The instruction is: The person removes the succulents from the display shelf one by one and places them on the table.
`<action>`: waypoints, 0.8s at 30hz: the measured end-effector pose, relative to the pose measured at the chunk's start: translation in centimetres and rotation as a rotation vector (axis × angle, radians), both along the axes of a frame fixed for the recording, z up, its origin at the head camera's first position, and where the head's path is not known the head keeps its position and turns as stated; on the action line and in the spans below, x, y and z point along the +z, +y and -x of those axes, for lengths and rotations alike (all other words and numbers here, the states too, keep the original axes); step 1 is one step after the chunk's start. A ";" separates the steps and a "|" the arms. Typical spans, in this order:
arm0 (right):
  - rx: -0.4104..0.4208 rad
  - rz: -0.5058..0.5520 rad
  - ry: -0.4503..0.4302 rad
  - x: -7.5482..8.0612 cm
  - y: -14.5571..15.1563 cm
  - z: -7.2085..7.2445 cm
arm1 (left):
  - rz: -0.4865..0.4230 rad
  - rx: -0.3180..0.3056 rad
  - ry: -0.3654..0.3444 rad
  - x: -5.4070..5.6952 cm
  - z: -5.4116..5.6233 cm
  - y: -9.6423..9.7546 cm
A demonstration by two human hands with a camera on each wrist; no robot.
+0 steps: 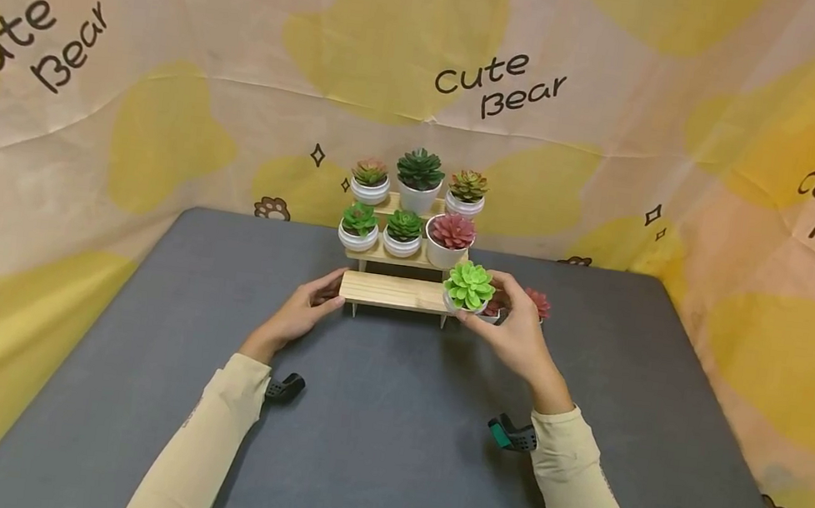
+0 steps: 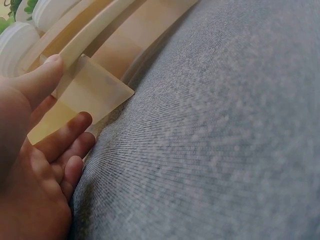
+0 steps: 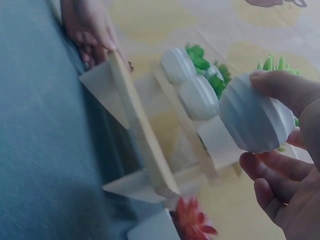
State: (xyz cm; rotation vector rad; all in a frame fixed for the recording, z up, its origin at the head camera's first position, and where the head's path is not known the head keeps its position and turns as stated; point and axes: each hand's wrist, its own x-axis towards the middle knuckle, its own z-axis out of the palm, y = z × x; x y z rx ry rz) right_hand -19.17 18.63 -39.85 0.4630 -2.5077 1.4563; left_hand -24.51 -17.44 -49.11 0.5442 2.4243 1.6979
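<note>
Above the right end of the lowest board (image 1: 391, 291) on a three-tiered wooden stand (image 1: 407, 261), you are pinching a bright green succulent (image 1: 469, 284) by its ribbed white pot (image 3: 252, 112), your right hand (image 1: 519, 338) setting the thumb on one side and the fingers on the other. The plant is sitting inside that grip, to the left of your palm, roughly upright; being round, it is offering no clear long axis. The board is running left to right, its bare top lying below and mostly to the left of the pot, and the right wrist view is showing the two apart. That offset looks like the relation everything is hinging on. Your right hand is the nearer one; your left hand (image 1: 302, 313) is grasping the board's opposite end, thumb resting on the edge. A pink-red succulent (image 1: 451, 234) is standing on the middle tier, just behind and left of the green one, the whole stand resting on the gray bench (image 1: 387, 436).
</note>
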 end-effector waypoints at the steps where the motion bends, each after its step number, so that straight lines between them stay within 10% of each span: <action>1: -0.001 0.001 -0.001 0.0 0.2 0.1 | -0.001 0.002 -0.002 -0.1 0.0 0.0; 24: -0.104 0.032 0.037 0.4 4.9 0.7 | -0.009 -0.002 -0.001 0.3 -0.2 0.2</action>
